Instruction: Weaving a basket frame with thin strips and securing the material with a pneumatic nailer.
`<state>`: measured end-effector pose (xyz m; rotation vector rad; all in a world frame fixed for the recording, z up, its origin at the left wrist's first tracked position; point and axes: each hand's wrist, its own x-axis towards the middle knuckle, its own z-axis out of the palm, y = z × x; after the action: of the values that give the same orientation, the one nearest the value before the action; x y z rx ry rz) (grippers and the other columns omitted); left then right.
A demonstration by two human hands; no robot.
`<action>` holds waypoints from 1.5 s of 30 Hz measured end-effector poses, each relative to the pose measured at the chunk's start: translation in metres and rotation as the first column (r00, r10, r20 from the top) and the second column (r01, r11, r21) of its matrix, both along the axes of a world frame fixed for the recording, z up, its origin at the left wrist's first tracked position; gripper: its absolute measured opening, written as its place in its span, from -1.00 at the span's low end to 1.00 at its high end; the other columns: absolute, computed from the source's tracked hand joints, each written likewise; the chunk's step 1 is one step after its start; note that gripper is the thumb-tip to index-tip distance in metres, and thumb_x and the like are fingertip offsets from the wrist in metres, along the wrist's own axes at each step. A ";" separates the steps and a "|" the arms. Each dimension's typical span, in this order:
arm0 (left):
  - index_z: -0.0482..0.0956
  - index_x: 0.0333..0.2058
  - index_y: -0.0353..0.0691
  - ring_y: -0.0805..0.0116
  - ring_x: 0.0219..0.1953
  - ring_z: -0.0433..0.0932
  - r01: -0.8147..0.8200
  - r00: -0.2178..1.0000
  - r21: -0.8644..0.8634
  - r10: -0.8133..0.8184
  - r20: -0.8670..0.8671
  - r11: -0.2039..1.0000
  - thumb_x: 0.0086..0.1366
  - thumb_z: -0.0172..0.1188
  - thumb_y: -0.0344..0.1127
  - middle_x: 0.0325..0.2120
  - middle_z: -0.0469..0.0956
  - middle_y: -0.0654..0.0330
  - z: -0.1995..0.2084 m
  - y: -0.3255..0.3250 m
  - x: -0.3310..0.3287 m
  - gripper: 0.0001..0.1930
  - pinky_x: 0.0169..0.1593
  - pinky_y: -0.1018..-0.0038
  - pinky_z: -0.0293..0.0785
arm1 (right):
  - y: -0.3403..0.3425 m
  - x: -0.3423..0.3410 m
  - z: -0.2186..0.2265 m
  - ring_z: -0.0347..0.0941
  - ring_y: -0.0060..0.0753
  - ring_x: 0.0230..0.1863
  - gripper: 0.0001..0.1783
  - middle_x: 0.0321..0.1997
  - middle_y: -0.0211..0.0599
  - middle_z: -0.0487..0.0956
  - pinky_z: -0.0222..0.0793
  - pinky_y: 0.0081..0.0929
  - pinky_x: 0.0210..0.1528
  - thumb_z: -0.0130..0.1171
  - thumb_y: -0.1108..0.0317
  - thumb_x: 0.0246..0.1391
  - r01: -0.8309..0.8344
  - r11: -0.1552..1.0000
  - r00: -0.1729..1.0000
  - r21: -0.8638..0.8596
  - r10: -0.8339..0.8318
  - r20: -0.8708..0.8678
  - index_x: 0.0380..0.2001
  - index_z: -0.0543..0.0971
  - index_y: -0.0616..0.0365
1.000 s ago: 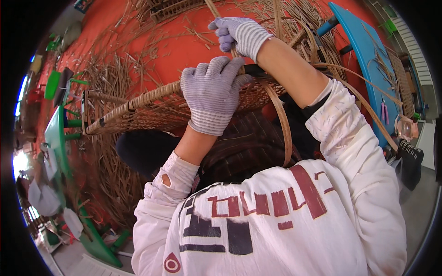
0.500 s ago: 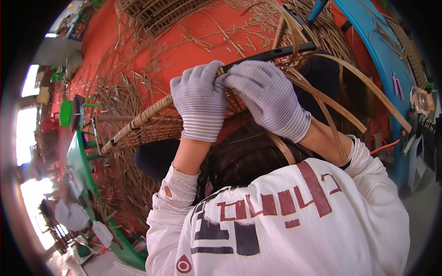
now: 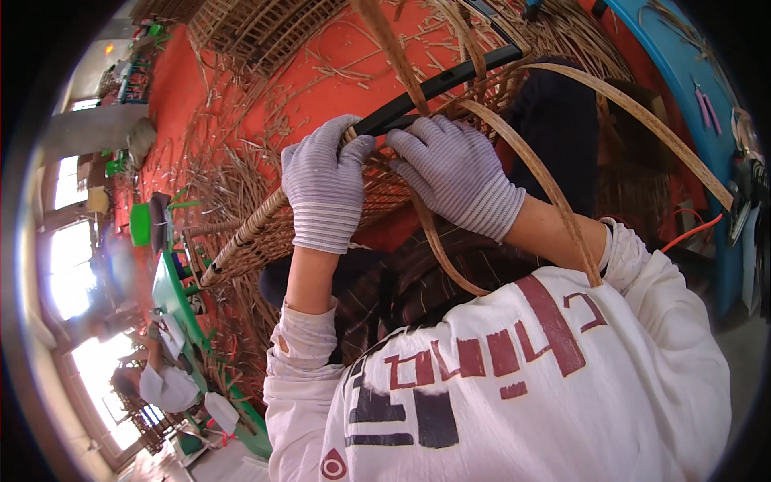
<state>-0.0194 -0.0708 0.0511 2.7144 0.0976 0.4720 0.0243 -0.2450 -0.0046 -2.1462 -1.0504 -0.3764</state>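
Observation:
A woven rattan basket point(image 3: 269, 234) lies tilted across my lap, its rim partly wrapped in cane and partly bare black bar point(image 3: 450, 84). My left hand point(image 3: 323, 185), in a striped grey glove, is closed around the rim where wrapping meets bar. Close by on the right, my gloved right hand point(image 3: 462, 173) has its fingers curled at the bar, against a flat rattan strip point(image 3: 399, 68) that runs up over it. Below that hand another length of strip point(image 3: 438, 253) hangs toward my lap. The fingertips of the right hand are partly hidden.
Long loose strips point(image 3: 642, 120) arch out from the basket on the right. A slatted woven piece point(image 3: 257, 36) stands on the red floor point(image 3: 337, 60) among cane scraps. A blue table point(image 3: 683, 72) with pink-handled pliers point(image 3: 707, 111) is at right, a green table point(image 3: 178, 293) at left.
Both hands have come slightly apart, the left shifting left. A strip now stands up over the black bar by my right fingers. My view has turned a little.

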 end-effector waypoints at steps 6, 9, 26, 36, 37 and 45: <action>0.64 -0.20 -0.10 0.14 -0.34 0.57 0.031 0.994 -0.073 -0.038 -0.105 0.997 0.19 0.32 -0.24 -0.47 0.63 0.19 0.010 0.000 0.003 -0.79 -0.11 0.30 0.35 | 0.008 0.005 -0.005 0.59 -0.13 -0.36 -0.76 -0.33 -0.20 0.59 0.55 -0.24 -0.33 0.17 0.21 0.20 0.024 0.999 0.997 0.032 -0.021 -0.071 -0.14 0.51 0.07; 0.64 -0.17 -0.08 0.11 -0.35 0.56 0.038 0.989 -0.100 -0.052 -0.137 0.994 0.19 0.32 -0.24 -0.48 0.63 0.17 0.008 0.003 0.005 -0.77 -0.12 0.29 0.39 | 0.017 -0.003 -0.005 0.59 -0.08 -0.45 -0.76 -0.39 -0.14 0.61 0.54 -0.20 -0.39 0.13 0.20 0.23 0.040 0.998 0.980 -0.057 -0.050 -0.190 -0.14 0.51 0.10; 0.62 -0.12 -0.05 0.10 -0.28 0.58 0.138 0.989 0.034 -0.140 0.039 0.990 0.19 0.29 -0.27 -0.41 0.65 0.18 -0.001 0.007 0.003 -0.75 -0.08 0.28 0.43 | 0.031 0.004 0.011 0.38 -0.63 -0.71 -0.62 -0.62 -0.41 0.52 0.34 -0.60 -0.64 0.17 0.14 0.26 0.131 0.961 0.265 0.244 0.203 -0.943 -0.07 0.63 0.23; 0.61 -0.14 -0.09 0.06 -0.30 0.59 0.146 0.984 0.094 -0.154 0.085 0.985 0.21 0.29 -0.25 -0.38 0.65 0.14 -0.004 0.005 0.004 -0.75 -0.11 0.23 0.44 | 0.018 0.015 0.005 0.48 -0.58 -0.49 -0.66 -0.49 -0.35 0.61 0.43 -0.57 -0.39 0.22 0.21 0.19 0.059 0.971 0.447 0.232 0.182 -0.876 -0.10 0.66 0.26; 0.61 -0.14 -0.09 0.06 -0.30 0.59 0.147 0.984 0.102 -0.157 0.090 0.984 0.20 0.29 -0.25 -0.39 0.65 0.14 -0.006 0.007 0.004 -0.75 -0.11 0.23 0.44 | 0.016 0.018 0.009 0.50 -0.54 -0.42 -0.66 -0.43 -0.32 0.63 0.44 -0.54 -0.29 0.21 0.22 0.19 0.033 0.976 0.410 0.217 0.185 -0.893 -0.11 0.66 0.27; 0.60 -0.12 -0.10 0.05 -0.31 0.59 0.151 0.985 0.102 -0.159 0.073 0.983 0.20 0.30 -0.27 -0.39 0.65 0.13 -0.005 0.005 0.003 -0.74 -0.12 0.23 0.45 | 0.017 0.010 0.006 0.63 -0.37 -0.19 -0.67 -0.20 -0.16 0.71 0.50 -0.47 -0.04 0.19 0.27 0.19 0.050 0.979 0.657 0.196 0.115 -0.745 -0.09 0.66 0.28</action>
<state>-0.0163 -0.0658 0.0461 2.7644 -0.1614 0.5514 0.0338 -0.2284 0.0012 -1.8013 -0.5195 0.4160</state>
